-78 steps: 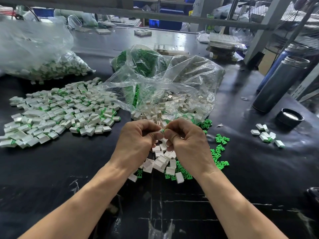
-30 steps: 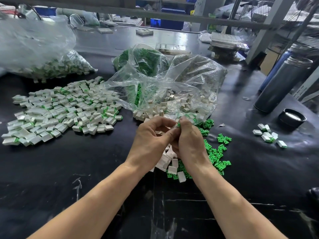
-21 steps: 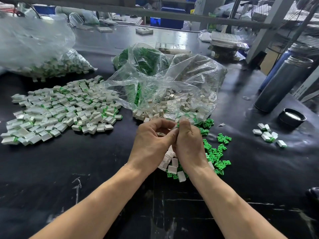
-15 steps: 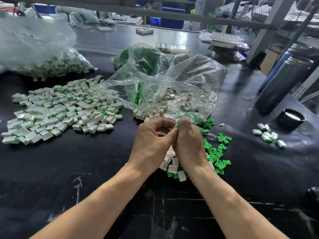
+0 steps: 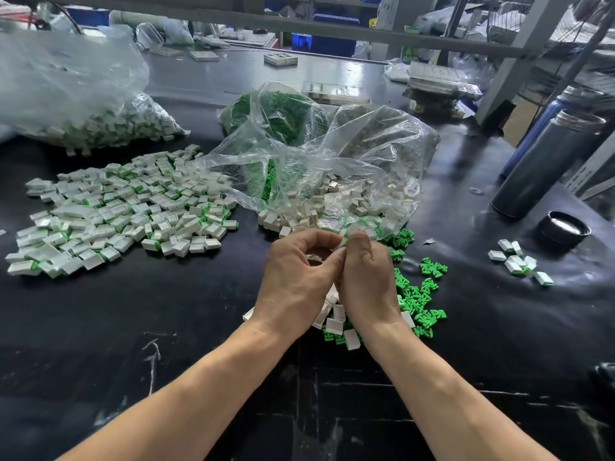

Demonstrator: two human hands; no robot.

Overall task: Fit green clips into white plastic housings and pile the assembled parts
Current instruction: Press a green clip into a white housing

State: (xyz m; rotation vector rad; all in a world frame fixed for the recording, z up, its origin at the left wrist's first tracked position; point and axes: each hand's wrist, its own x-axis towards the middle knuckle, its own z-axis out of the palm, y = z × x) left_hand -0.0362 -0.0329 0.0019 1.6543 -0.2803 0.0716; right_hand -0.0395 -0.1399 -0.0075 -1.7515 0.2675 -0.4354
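Both hands meet at the middle of the black worktable (image 5: 166, 327), knuckles up. The left hand (image 5: 296, 281) and the right hand (image 5: 367, 281) are curled narrow, fingertips pinched together around a small white housing (image 5: 341, 243). Only a sliver of it shows between the thumbs, so its long axis and which way it points cannot be told; a green clip may be with it, but the fingers cover that.

Under the wrists lie loose white housings (image 5: 334, 326) and, just right of them, scattered green clips (image 5: 419, 294), lying every way. To the left, well apart, spreads the pile of assembled parts (image 5: 126, 207), flat white blocks with green ends pointing in no shared direction. Beyond the hands an open clear bag (image 5: 332, 181) spills empty housings; behind it sits a bag of green clips (image 5: 276, 111), and far left a bag of finished parts (image 5: 83, 104).

At right stand a steel flask (image 5: 545, 164), its black cap (image 5: 564, 229) beside it, and a small cluster of parts (image 5: 517, 261). The tabletop is scuffed and glossy; grey shelving frames (image 5: 366, 34) and blue bins cross the background.
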